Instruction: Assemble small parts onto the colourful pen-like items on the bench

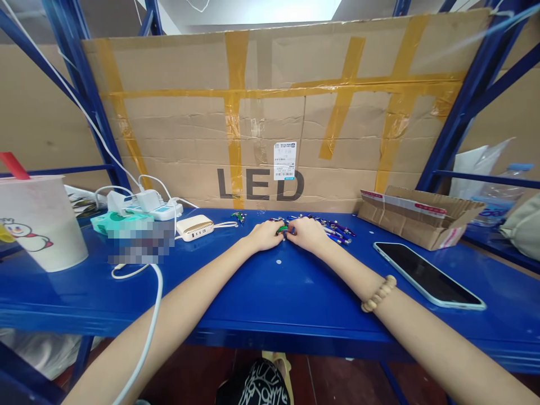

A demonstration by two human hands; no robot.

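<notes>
At the middle of the blue shelf, my left hand (265,235) and my right hand (308,233) meet with their fingertips close together. A small green piece (282,229) with shiny metal parts shows between them; both hands have their fingers closed on it, and its exact kind is too small to tell. Behind and to the right of my right hand lies a loose pile of slim blue and purple pen-like pieces (337,230) with silvery ends. Several small green pieces (238,216) lie in a cluster farther back, left of my left hand. My fingers hide part of the pile.
A phone (428,275) and an open cardboard box (405,216) are on the right. To the left are a power bank (194,228), a power strip (156,209), cables and a paper cup (44,225). A taped cardboard panel (185,140) closes off the back.
</notes>
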